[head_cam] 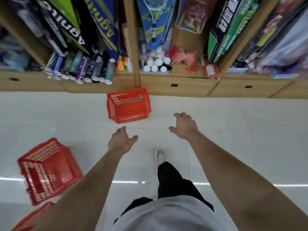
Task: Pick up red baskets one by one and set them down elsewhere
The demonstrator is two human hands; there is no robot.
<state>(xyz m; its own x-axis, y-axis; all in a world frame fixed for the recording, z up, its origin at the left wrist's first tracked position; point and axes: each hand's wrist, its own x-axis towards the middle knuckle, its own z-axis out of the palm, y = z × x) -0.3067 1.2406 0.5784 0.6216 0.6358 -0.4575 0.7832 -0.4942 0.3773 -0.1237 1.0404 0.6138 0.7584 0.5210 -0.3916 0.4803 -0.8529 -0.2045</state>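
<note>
Both bare arms stretch forward and downward, the left hand [122, 140] and the right hand [184, 125] held palm-down with fingers loosely curled and thumbs turned toward each other, gripping nothing, the right reaching slightly farther ahead.

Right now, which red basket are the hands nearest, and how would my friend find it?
Find the wooden shelf holding white balls. On the pale floor against its drawers sits a red basket. Unlike the other red basket far left, it lies just beyond both hands.

We see wooden shelving [176, 85] behind a pale tiled floor [233, 117]. On it stand racket bags [155, 22], white balls [156, 64] and shuttlecock tubes [80, 69]. Below it sit drawers [246, 88].
</note>
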